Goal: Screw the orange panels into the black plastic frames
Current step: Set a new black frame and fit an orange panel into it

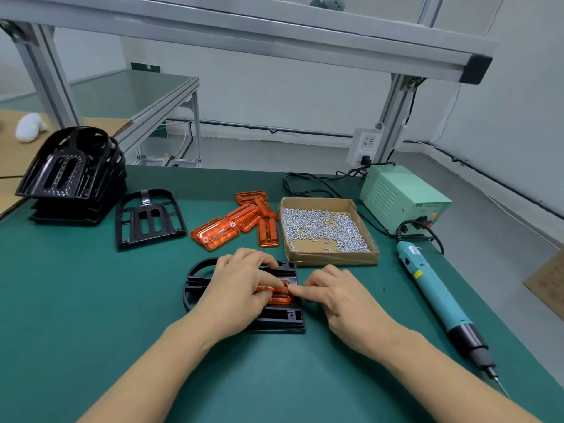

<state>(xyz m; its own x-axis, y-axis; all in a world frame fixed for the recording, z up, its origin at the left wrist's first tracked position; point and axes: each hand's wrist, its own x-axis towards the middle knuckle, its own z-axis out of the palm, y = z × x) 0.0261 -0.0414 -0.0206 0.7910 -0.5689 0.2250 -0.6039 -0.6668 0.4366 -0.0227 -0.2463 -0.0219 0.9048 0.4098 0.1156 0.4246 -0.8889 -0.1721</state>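
Orange panel (279, 296) sits in the middle of a black plastic frame (283, 320) that lies flat on the green surface (91, 300), near its front edge. The left hand (241, 285) lies across the frame; its grip is pressed together, with fingertips bent down onto the panel. The right hand (332, 293) comes in from the other side, its grip narrowed to a pinch with the fingertips at the panel's right end; whether a screw sits between them cannot be told.

Behind the frame lies a loose heap of spare orange panels (241, 222), some overlapping. Just right of the heap stands a shallow cardboard box (332, 259) partly filled with small silver screws (320, 228). Left of the heap a second black frame (149, 218) lies alone, and further left a stack of black frames (73, 175) stands near the surface's left edge.

On the right side an electric screwdriver (439, 296) with a teal body lies along the surface, tip toward the front edge, well apart from the hands. Its cable runs to a pale green power unit (403, 196) behind the box.
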